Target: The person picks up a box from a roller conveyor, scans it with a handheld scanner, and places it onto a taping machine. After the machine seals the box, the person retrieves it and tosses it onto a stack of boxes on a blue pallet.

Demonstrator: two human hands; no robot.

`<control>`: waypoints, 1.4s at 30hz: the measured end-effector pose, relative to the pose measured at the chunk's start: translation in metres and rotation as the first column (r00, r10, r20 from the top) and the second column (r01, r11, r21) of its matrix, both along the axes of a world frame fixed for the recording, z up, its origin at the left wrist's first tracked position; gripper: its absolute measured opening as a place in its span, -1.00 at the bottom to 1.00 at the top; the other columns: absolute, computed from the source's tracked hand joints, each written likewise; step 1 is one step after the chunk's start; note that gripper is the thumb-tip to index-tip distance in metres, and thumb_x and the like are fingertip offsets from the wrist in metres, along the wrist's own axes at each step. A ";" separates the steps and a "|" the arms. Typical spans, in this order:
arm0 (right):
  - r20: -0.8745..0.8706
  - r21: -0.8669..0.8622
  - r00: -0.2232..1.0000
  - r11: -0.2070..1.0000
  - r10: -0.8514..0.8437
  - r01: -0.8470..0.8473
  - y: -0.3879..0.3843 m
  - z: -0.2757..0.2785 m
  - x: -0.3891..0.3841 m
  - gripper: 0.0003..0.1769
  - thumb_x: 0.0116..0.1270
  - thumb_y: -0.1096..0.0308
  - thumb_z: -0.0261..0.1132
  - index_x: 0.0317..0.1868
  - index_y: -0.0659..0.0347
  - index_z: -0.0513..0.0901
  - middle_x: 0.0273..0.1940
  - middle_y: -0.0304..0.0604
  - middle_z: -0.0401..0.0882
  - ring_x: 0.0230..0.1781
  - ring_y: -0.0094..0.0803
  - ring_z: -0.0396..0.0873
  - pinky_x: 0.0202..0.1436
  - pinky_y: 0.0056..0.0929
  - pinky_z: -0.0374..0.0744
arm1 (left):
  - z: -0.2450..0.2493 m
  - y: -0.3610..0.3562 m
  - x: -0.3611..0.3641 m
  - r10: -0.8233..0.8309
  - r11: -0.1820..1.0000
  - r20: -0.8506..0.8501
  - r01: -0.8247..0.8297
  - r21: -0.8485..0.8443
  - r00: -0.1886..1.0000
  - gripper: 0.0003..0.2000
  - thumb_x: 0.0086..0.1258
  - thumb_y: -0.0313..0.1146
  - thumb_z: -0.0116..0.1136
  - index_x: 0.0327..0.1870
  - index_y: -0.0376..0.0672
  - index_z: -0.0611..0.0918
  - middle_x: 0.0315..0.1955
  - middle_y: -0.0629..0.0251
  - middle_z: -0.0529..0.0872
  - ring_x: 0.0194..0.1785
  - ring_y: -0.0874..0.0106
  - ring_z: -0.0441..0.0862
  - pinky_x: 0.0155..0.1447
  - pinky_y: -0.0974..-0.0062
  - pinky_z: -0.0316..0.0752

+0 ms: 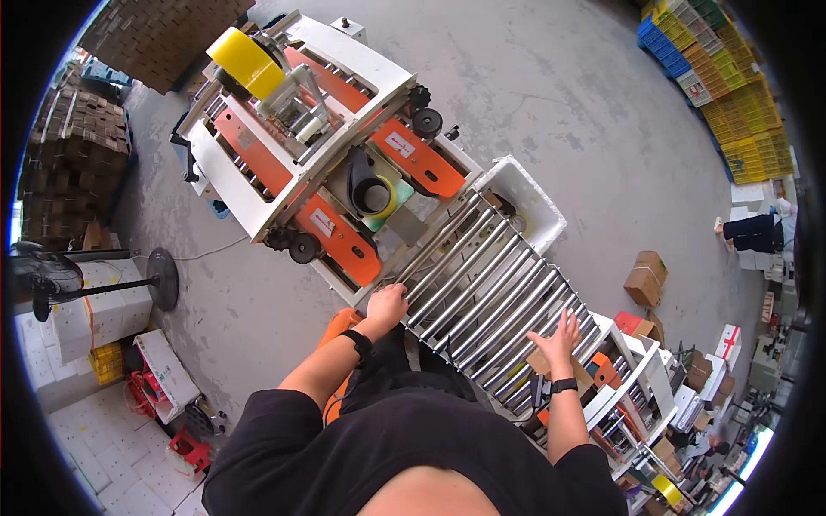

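A roller conveyor (482, 301) with bare metal rollers runs diagonally in front of my body. At its near-left corner, next to the sealing machine, my left hand (387, 306) has its fingers curled over the conveyor's edge. My right hand (559, 337) is over the rollers towards the right end, with thumb and fingers spread and nothing in it. A white and orange carton sealing machine (232, 168) joins the conveyor's far end. It carries a big roll of yellow tape (245, 62) on top. Another tape roll (372, 196) on a dark core lies between its orange guides.
A white foam box (529, 202) stands beside the conveyor. On the right are a second sealing machine (632, 396) and a brown carton (645, 278) on the floor. A black fan (161, 279) and white boxes (112, 297) stand left. Crates (731, 103) and a person (757, 234) are farther off.
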State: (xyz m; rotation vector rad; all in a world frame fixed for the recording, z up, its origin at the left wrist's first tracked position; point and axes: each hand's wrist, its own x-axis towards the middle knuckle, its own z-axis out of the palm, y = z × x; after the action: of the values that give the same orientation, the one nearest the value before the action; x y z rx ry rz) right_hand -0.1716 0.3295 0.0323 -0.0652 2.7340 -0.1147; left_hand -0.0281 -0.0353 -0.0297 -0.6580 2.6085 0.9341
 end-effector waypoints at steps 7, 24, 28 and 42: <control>0.310 0.252 0.894 0.879 0.322 -0.404 0.077 0.012 0.058 0.31 -0.41 0.14 0.58 0.38 0.03 -0.05 0.37 0.09 -0.26 0.37 0.05 -0.16 0.37 -0.04 -0.05 | 0.001 0.010 -0.001 -0.095 0.995 0.033 0.094 0.021 0.995 -0.76 0.09 -0.37 0.04 -0.18 -0.14 0.53 -0.22 0.16 0.60 -0.13 0.16 0.56 -0.04 0.25 0.46; 0.004 -0.210 0.688 0.674 0.725 -0.709 -0.131 0.002 0.038 0.12 -0.43 0.37 0.43 0.31 -0.02 0.15 0.16 -0.07 0.14 0.16 -0.04 0.13 0.12 -0.10 0.18 | -0.009 0.024 0.031 -0.117 0.993 0.094 0.114 0.034 0.989 -0.75 0.10 -0.40 0.02 -0.17 -0.13 0.55 -0.21 0.12 0.61 -0.14 0.14 0.57 -0.06 0.23 0.48; 0.101 -0.448 0.525 0.510 0.845 -0.734 -0.191 -0.016 0.017 0.09 -0.31 0.31 0.41 0.34 0.02 0.09 0.30 -0.01 0.06 0.28 0.02 0.09 0.29 -0.08 0.17 | -0.008 0.016 0.037 -0.026 1.000 0.081 0.025 0.008 0.996 -0.71 0.11 -0.41 0.01 -0.09 -0.12 0.50 -0.20 0.10 0.61 -0.15 0.11 0.57 -0.07 0.20 0.47; -0.170 -0.191 0.967 0.956 0.192 -0.223 -0.129 -0.050 -0.014 -0.29 -0.03 0.48 0.29 0.21 0.06 0.27 0.24 0.03 0.15 0.25 -0.04 0.15 0.28 -0.14 0.19 | 0.029 0.034 -0.034 -0.147 0.989 -0.025 0.147 0.005 0.989 -0.58 0.07 -0.45 0.04 0.04 -0.03 0.45 -0.17 0.09 0.52 -0.08 0.10 0.50 -0.03 0.24 0.44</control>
State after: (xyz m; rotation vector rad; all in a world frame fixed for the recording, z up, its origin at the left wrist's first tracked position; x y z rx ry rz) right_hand -0.1859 0.2007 -0.0175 -0.4370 2.8335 -0.3508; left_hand -0.0620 -0.0012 -0.0004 -0.4473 2.6323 0.9111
